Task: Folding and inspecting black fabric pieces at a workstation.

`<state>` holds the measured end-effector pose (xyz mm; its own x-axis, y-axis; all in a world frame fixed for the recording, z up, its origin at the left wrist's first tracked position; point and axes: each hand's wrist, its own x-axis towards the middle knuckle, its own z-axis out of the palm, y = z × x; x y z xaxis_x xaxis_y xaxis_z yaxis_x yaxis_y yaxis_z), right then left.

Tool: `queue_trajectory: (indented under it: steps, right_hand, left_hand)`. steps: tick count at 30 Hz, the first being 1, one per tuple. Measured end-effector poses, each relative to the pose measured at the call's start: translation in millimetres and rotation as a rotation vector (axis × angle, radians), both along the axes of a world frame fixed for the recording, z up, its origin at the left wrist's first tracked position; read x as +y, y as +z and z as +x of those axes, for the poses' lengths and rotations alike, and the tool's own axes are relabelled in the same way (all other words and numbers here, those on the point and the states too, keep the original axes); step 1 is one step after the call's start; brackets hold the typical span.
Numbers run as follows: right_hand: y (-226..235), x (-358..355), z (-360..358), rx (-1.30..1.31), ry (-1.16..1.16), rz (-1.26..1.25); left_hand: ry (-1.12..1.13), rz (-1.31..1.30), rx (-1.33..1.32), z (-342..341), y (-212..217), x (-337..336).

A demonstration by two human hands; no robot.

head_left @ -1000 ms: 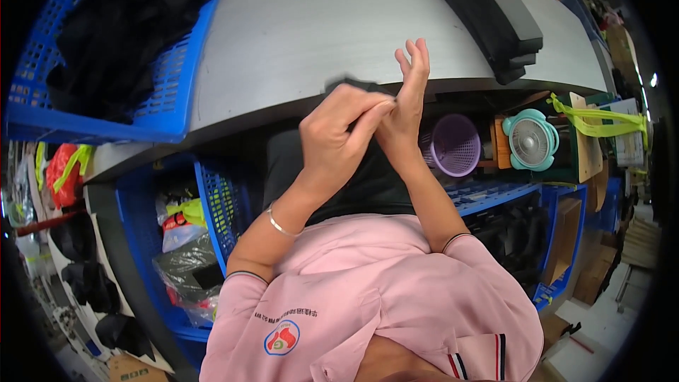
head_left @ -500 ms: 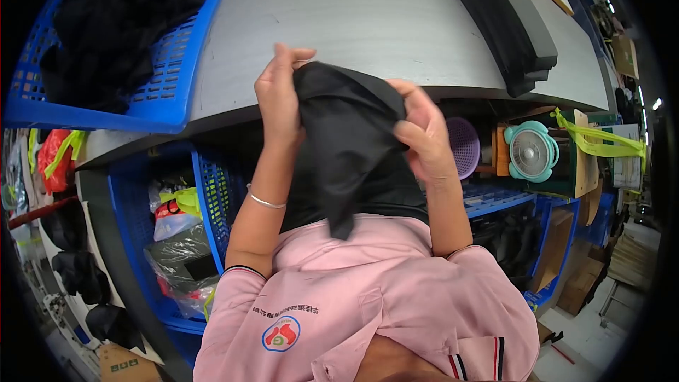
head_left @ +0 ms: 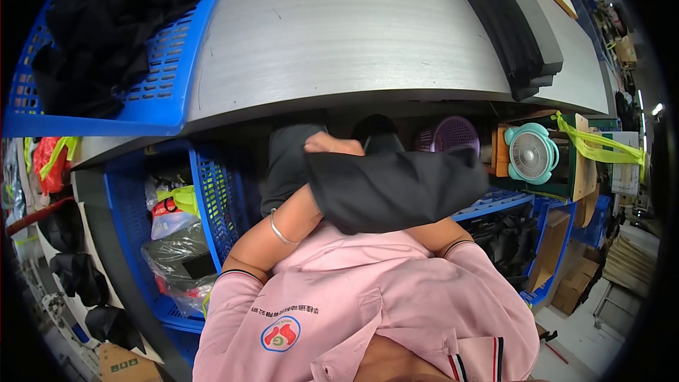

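A black cloth (head_left: 399,191) is spread between the worktop's (head_left: 318,42) near edge and the pink shirt (head_left: 417,297). The left hand (head_left: 334,145) shows past its upper left corner, fingers bent; whether it grips, I cannot tell. The cloth hides the right hand, its state unseen. A black stack (head_left: 513,32) lies toward the worktop's right edge.

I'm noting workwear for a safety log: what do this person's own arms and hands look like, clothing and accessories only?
The left sleeve and right sleeve are short and pink with dark-trimmed cuffs. A silver-coloured bangle circles the left arm. The left hand shows no glove; the right hand is hidden.
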<state>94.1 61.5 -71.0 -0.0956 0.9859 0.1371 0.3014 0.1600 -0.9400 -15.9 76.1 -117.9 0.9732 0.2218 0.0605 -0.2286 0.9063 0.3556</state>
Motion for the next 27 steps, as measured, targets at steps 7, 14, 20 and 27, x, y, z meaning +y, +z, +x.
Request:
queue_trajectory:
  steps: [7, 14, 20, 27]
  right_hand:
    - [-71.9, -42.5, -39.3, -0.206, 0.323, -0.072]
    - [16.0, -63.7, 37.6, -0.039, -0.202, -0.263]
    - [69.1, -29.8, 22.3, -0.201, -0.428, 0.195]
    - [80.8, -36.6, 47.5, 0.23, 0.106, 0.133]
  left_hand:
    - [0.777, 1.364, 0.33, 80.8, 69.6, 9.2]
    - [0.841, 0.121, 0.533, 15.7, 110.1, 74.9]
    - [0.831, 0.26, 0.395, 7.7, 46.1, 60.4]
    - [0.66, 0.395, 0.52, -0.8, 34.1, 56.0]
